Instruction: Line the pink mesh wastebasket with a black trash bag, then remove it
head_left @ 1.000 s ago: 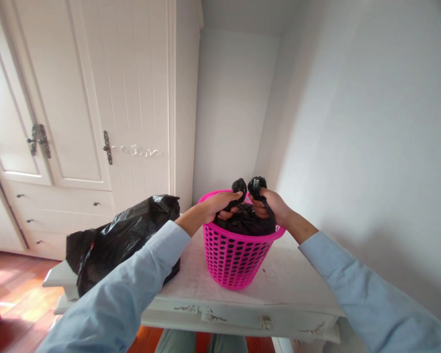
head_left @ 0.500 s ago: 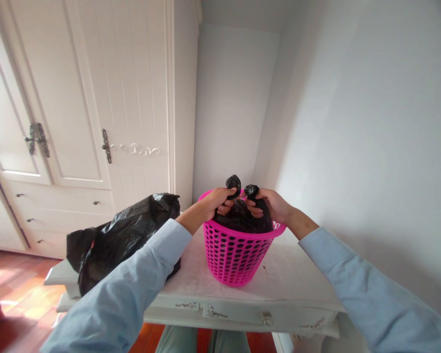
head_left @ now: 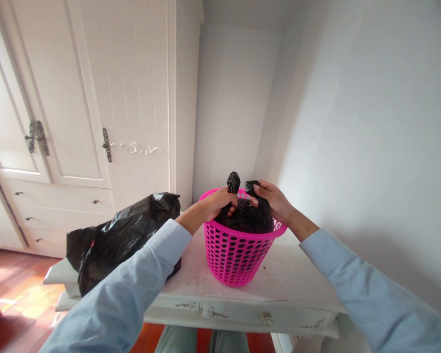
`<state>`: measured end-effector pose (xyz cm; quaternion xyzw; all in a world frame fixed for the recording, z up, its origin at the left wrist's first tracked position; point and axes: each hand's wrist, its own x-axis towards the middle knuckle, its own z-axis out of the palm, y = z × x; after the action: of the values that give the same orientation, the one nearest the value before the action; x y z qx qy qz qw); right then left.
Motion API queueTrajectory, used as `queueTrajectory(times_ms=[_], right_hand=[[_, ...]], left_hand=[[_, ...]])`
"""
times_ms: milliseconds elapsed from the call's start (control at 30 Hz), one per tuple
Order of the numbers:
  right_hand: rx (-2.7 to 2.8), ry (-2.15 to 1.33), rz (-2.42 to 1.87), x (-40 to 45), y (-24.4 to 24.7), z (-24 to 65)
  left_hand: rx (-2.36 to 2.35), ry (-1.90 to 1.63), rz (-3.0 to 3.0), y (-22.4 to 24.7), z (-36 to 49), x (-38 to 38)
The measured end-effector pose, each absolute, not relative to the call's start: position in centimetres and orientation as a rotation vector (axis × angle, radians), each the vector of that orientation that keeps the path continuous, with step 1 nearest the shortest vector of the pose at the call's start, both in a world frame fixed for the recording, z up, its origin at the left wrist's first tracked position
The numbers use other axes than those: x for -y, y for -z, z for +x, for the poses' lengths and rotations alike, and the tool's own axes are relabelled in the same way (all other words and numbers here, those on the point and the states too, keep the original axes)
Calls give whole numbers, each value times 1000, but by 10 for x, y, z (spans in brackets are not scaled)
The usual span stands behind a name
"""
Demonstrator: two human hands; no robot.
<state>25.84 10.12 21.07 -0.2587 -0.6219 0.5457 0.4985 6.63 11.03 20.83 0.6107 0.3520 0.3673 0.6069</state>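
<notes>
A bright pink plastic basket (head_left: 238, 255) with round holes stands upright on a white table. Inside it sits a black garbage bag (head_left: 247, 219), its top gathered into two twisted ends above the rim. My left hand (head_left: 220, 202) is closed around the left end, which sticks up past the thumb. On the other side, my right hand (head_left: 274, 200) grips the right end between thumb and fingers. The two hands are a little apart over the basket's opening. What the bag contains is hidden.
Another black plastic bag (head_left: 128, 235) lies on the left of the white table (head_left: 294, 274), partly behind my left sleeve. A white wardrobe (head_left: 139, 98) stands behind at left. The grey wall (head_left: 371, 122) rises close on the right. Table drawers (head_left: 242, 313) face me.
My right hand has shifted slightly up and its grip has changed on the right end of the bag. The left end now stands a bit taller above my left hand.
</notes>
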Motion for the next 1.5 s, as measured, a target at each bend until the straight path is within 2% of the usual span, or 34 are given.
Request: queueTrajectory(times_ms=[300,567,867,1100,1333,1500], right_hand=[[1580,-962,-675,-103,-206,255],[1924,-352,-652,-105,-203,257],[1949,-199,-651,-93,-206,255],[1971,-241,-640,-95,-204,256],[1945,-317,-717,-89,-206,252],[1996,-245,-723,-89,-208,251]], left_hand=[[-790,-743,1978,-209,62,-98],[-712,-625,2244,-213,61,-94],[-515,-646,1813,-215,61,-87],[-555,-634,2072,-211,59,-94],[-637,-661,1771,-210,64,-93],[-639,-644,1773,-211,64,-93]])
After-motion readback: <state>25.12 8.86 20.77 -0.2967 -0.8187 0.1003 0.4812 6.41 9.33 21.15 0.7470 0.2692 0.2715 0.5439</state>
